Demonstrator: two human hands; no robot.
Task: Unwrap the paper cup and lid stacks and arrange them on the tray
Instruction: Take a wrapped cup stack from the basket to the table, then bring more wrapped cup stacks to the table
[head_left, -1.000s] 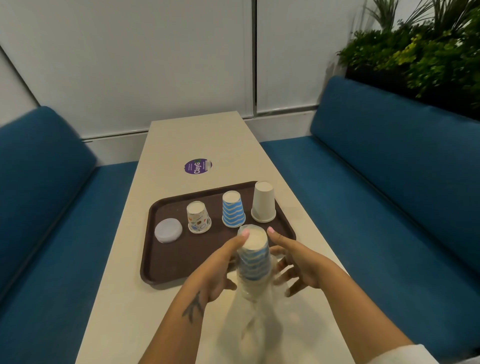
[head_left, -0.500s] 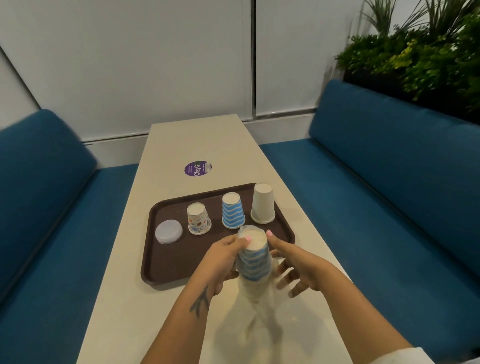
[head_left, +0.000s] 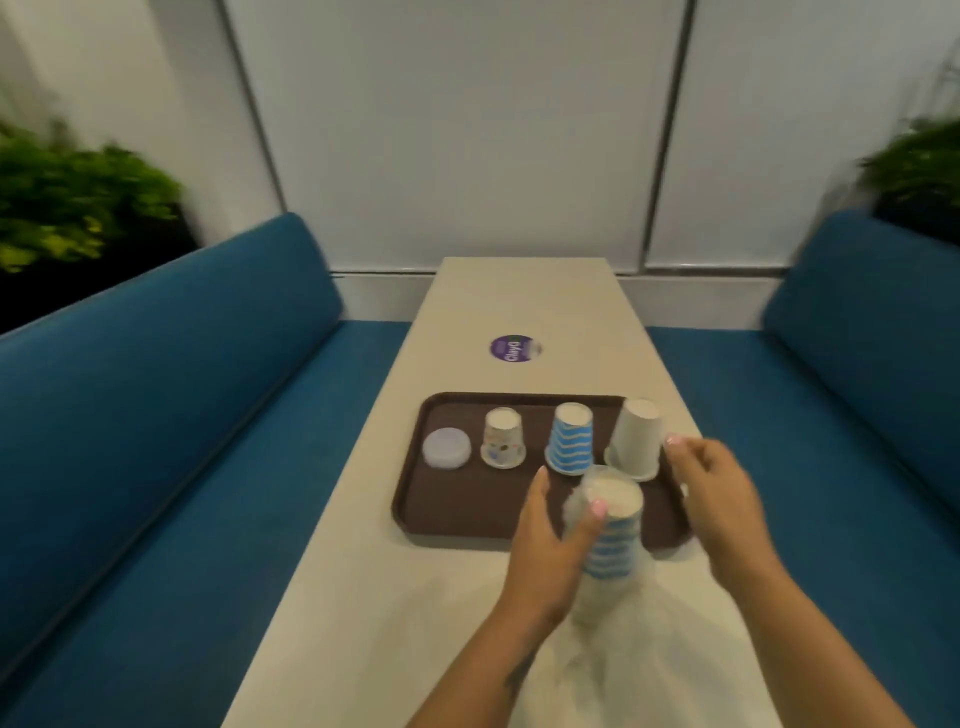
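Observation:
A brown tray (head_left: 410, 499) lies on the beige table. On it stand a pale round lid (head_left: 447, 448), an upside-down patterned cup (head_left: 503, 438), an upside-down blue striped cup (head_left: 571, 439) and an upside-down white cup (head_left: 636, 439). Over the tray's near edge, my left hand (head_left: 550, 551) grips a stack of blue striped cups (head_left: 613, 540). Clear plastic wrap (head_left: 623, 649) hangs off the stack's lower part. My right hand (head_left: 719, 493) hovers just right of the white cup, apart from the stack, its fingers loosely curled with nothing visible in them.
A round purple sticker (head_left: 515, 347) sits on the table (head_left: 363, 597) beyond the tray. Blue benches (head_left: 182, 415) run along both sides, with green plants (head_left: 67, 208) behind their backrests. A white panelled wall closes the far end.
My right hand has come off the top of the stack and moved right, beside the white cup. The left hand still grips the stack. The view has swung sideways.

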